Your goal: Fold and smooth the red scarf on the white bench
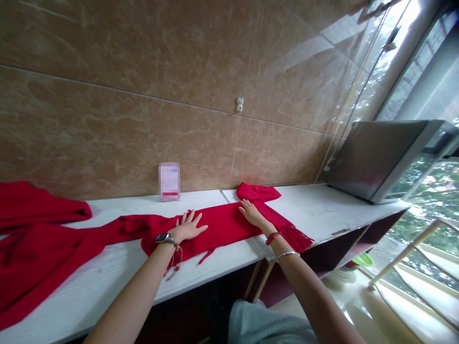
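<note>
A long red scarf [225, 224] lies stretched along the white countertop, its fringe hanging over the front edge on the right. My left hand [188, 228] rests flat on its left part with fingers spread. Farther right, my right hand [251, 212] presses on the scarf near the fringed end, palm down and fingers extended. Behind that hand sits a folded bit of red cloth [258, 192]; whether it joins the scarf I cannot tell. Red fabric [86, 241] runs on from my left hand, bunched and twisted, toward a larger heap at the left.
A white countertop [125, 258] runs along a brown tiled wall. A blurred pinkish card or device [169, 181] leans upright on that wall. At the right end stands a grey box-like appliance [380, 160] by the window. Open shelves [344, 253] and a green basin [363, 259] are below.
</note>
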